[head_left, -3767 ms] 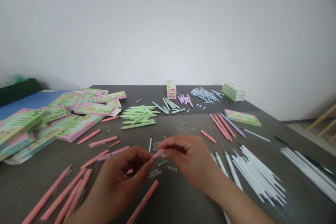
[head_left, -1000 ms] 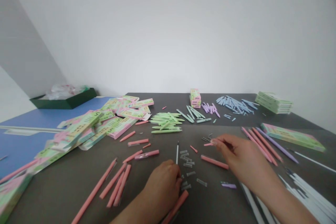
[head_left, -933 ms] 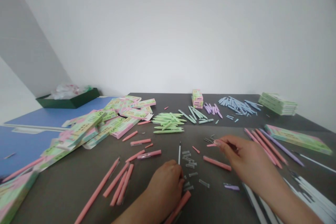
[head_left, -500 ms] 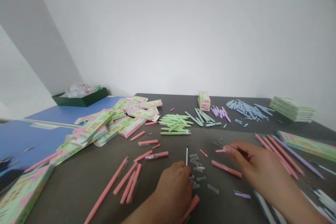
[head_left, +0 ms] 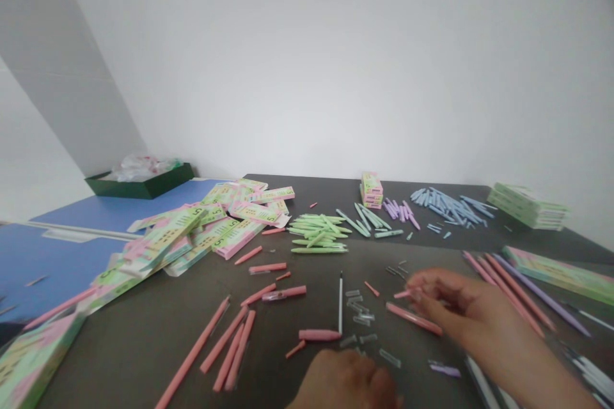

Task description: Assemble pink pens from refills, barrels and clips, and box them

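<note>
My right hand [head_left: 451, 300] pinches a small pink pen part [head_left: 401, 294] between thumb and fingertips. Below it lies a pink pen barrel [head_left: 414, 319]. My left hand [head_left: 348, 383] is low at the bottom edge, fingers curled; what they hold, if anything, is hidden. Just beyond it lie another pink barrel [head_left: 320, 335], a small pink tip [head_left: 295, 349] and an upright-pointing white pen refill [head_left: 341, 307]. Several clear plastic pieces [head_left: 357, 307] are scattered between my hands. Tiny metal springs [head_left: 396, 271] lie near my right fingertips.
Pink pen parts [head_left: 240, 348] and a heap of printed boxes [head_left: 167, 236] are at left. Green pens [head_left: 319, 233], purple parts [head_left: 401, 211] and blue parts [head_left: 451, 206] lie farther back. Stacked boxes [head_left: 527, 206] stand far right; a green tray [head_left: 144, 187] is at back left.
My left hand has moved down and toward me, uncovering a pink barrel and a small pink tip. My right hand keeps its pinch on the pink part, nearly in place.
</note>
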The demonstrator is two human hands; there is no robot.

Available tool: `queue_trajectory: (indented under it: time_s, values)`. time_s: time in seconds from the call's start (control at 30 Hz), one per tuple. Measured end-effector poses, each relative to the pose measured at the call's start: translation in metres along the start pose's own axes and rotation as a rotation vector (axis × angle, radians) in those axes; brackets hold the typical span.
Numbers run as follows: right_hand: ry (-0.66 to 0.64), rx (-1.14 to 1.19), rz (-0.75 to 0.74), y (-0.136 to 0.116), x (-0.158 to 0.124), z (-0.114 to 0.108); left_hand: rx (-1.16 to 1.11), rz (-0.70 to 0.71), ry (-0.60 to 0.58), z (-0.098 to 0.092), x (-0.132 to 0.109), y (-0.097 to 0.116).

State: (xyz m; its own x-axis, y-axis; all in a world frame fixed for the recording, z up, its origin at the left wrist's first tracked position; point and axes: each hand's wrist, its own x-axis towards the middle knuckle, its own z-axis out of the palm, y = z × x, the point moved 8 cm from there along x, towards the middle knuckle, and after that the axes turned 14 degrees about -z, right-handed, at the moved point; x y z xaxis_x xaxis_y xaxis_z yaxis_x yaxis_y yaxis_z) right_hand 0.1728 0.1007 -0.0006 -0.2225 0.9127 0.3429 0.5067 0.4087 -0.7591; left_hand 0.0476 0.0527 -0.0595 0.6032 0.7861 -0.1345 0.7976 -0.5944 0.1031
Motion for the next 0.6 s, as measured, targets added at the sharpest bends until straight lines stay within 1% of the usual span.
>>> queue_trajectory:
  time_s: [0.07, 0.2, 0.3, 0.37, 0.4, 0.43, 0.5, 0.53, 0.6]
  values:
    - [-0.053, 0.019, 0.003, -0.003, -0.001, 0.007, 0.014, 0.002, 0.030, -0.003, 0.000, -0.001]
    - [-0.147, -0.030, 0.023, -0.009, -0.003, 0.016, -0.001, -0.008, 0.080, -0.011, -0.001, -0.003]
    - [-0.256, -0.037, 0.016, -0.010, -0.005, 0.026, -0.016, -0.037, 0.027, -0.010, -0.002, -0.003]
    - [-0.336, -0.047, 0.006, -0.007, -0.009, 0.036, -0.044, -0.130, -0.008, -0.013, -0.003, -0.014]
    - [-0.379, -0.064, 0.005, -0.005, -0.012, 0.042, -0.072, -0.224, 0.014, -0.019, -0.004, -0.027]
    - [-0.422, -0.087, 0.007, -0.003, -0.016, 0.048, -0.107, -0.332, 0.056, -0.027, -0.006, -0.045]
    - [-0.489, -0.152, 0.007, 0.002, -0.023, 0.061, -0.170, -0.639, 0.228, -0.050, -0.016, -0.096]
    - [-0.509, -0.194, 0.003, 0.004, -0.027, 0.066, -0.161, -0.709, 0.266, -0.057, -0.019, -0.117]
    - [-0.527, -0.286, -0.001, 0.010, -0.031, 0.078, -0.153, -0.782, 0.283, -0.065, -0.020, -0.156]
